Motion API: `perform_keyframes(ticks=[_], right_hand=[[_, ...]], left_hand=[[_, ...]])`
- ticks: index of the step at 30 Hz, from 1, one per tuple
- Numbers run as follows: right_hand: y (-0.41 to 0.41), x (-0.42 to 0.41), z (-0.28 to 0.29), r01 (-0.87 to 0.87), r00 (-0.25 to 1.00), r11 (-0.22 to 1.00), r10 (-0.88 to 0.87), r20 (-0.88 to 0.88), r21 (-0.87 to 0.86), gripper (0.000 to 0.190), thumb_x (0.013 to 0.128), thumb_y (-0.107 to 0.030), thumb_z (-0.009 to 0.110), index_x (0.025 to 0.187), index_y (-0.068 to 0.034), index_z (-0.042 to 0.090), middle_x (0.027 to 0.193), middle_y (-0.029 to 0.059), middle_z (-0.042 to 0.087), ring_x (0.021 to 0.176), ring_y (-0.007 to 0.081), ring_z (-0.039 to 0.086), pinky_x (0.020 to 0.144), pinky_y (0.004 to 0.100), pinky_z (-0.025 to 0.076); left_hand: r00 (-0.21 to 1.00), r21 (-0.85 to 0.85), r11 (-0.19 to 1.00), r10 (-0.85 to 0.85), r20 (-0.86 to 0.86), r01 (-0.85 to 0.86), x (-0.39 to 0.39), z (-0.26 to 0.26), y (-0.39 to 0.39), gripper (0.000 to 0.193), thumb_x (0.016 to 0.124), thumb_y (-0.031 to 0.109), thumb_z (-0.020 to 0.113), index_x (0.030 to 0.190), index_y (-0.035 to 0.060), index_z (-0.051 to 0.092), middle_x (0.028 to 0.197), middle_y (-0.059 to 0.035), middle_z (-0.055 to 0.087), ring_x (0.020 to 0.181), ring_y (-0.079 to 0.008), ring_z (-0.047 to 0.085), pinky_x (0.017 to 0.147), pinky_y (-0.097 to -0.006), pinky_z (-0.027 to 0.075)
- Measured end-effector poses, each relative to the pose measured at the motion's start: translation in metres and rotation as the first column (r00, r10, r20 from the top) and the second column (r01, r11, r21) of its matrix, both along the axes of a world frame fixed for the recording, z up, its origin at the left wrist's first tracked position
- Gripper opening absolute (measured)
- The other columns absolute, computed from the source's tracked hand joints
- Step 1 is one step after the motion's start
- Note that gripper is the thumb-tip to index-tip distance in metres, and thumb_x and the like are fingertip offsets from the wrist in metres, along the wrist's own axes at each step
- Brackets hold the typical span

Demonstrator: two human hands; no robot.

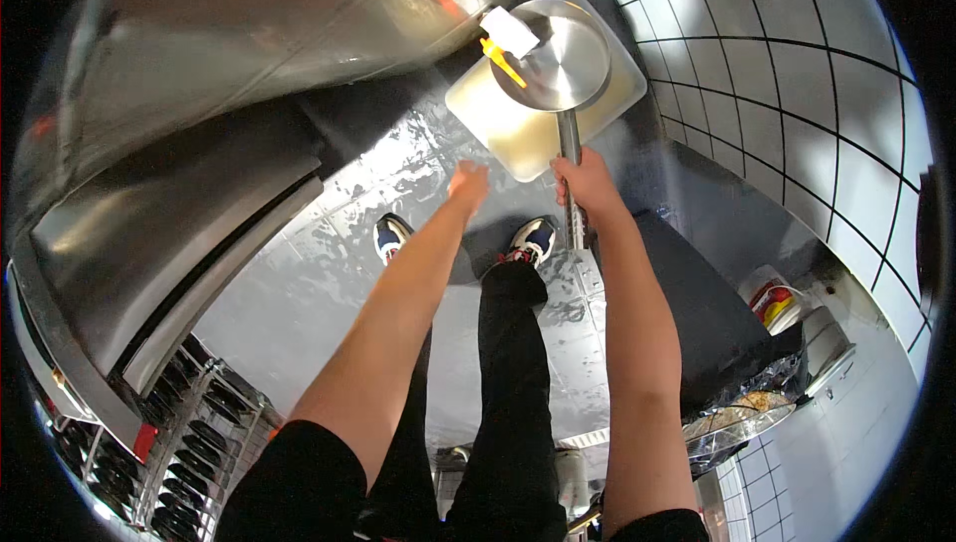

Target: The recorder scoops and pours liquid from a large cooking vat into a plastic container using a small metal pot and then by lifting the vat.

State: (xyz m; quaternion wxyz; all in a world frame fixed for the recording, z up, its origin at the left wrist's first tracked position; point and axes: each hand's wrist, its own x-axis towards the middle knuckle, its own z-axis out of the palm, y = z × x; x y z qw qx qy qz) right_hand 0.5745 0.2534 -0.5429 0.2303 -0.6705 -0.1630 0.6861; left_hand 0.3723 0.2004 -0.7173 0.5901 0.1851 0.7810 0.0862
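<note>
My right hand (586, 182) is closed around the long metal handle of a wide, shallow steel pan (571, 57). The pan is held over a pale, square-cornered plastic container (515, 124), whose contents I cannot tell. A white block-like object (509, 32) and an orange-yellow plastic piece (504, 63) overlap the pan's left rim; whether they rest in it or are joined is unclear. To the left of the handle, my left hand (469, 182) is in the air, touching nothing visible; its fingers are blurred.
A large stainless steel appliance (246, 27) fills the upper left. A rack with dark trays (198, 460) stands lower left. On the right are a white tiled wall (777, 57), a black bin (694, 303), a bucket (773, 299) and a wire strainer (739, 419). The tiled floor (328, 303) looks wet.
</note>
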Motion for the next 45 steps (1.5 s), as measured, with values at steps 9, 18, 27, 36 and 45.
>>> perform_keyframes(ticks=[9,18,27,36,45], right_hand=[[-0.003,0.014,-0.009,-0.025,0.999,1.000,0.024,-0.044,-0.018,0.013,0.077,-0.008,0.057,0.079,-0.001,0.047,0.059,0.0044,0.048,0.044,0.0132,0.048,0.039,0.0288,0.041],[-0.001,0.015,-0.019,-0.056,0.995,0.998,0.053,-0.089,-0.035,0.013,0.078,-0.011,0.058,0.082,-0.003,0.047,0.062,0.0034,0.049,0.046,0.0113,0.048,0.041,0.0268,0.042],[0.000,0.025,-0.020,-0.064,0.995,0.998,0.063,-0.076,-0.009,0.012,0.078,-0.009,0.056,0.079,-0.002,0.046,0.059,0.0038,0.048,0.042,0.0121,0.047,0.040,0.0275,0.041],[0.001,0.028,-0.024,-0.115,0.991,0.993,0.114,-0.076,-0.011,0.015,0.079,-0.010,0.056,0.088,-0.002,0.048,0.062,0.0030,0.047,0.045,0.0100,0.045,0.040,0.0262,0.040],[0.007,0.030,-0.023,-0.132,0.989,0.991,0.130,-0.072,-0.027,0.013,0.077,-0.010,0.057,0.080,-0.002,0.047,0.058,0.0037,0.048,0.045,0.0117,0.047,0.041,0.0279,0.041]], left_hand=[[0.937,-0.045,0.946,-0.324,-0.134,0.321,0.025,-0.014,0.053,0.031,0.077,0.026,0.053,0.095,0.0011,0.054,0.085,-0.0153,0.063,0.076,-0.0255,0.063,0.068,-0.0361,0.048],[0.874,0.131,0.904,-0.343,-0.344,0.406,0.018,-0.007,0.043,0.032,0.073,0.025,0.051,0.088,-0.0035,0.052,0.083,-0.0228,0.062,0.083,-0.0385,0.060,0.076,-0.0439,0.046],[0.950,0.147,0.959,-0.206,-0.237,0.244,0.024,0.002,-0.002,0.028,0.072,0.023,0.054,0.084,-0.0029,0.050,0.080,-0.0232,0.060,0.079,-0.0395,0.059,0.074,-0.0446,0.045],[0.914,0.150,0.937,-0.257,-0.313,0.315,-0.009,-0.008,-0.063,0.026,0.076,0.022,0.052,0.083,-0.0028,0.050,0.080,-0.0232,0.059,0.079,-0.0390,0.058,0.073,-0.0455,0.044],[0.921,0.144,0.950,-0.221,-0.320,0.278,-0.060,0.007,-0.113,0.023,0.077,0.021,0.052,0.082,-0.0012,0.050,0.074,-0.0176,0.060,0.070,-0.0325,0.060,0.067,-0.0409,0.046]])
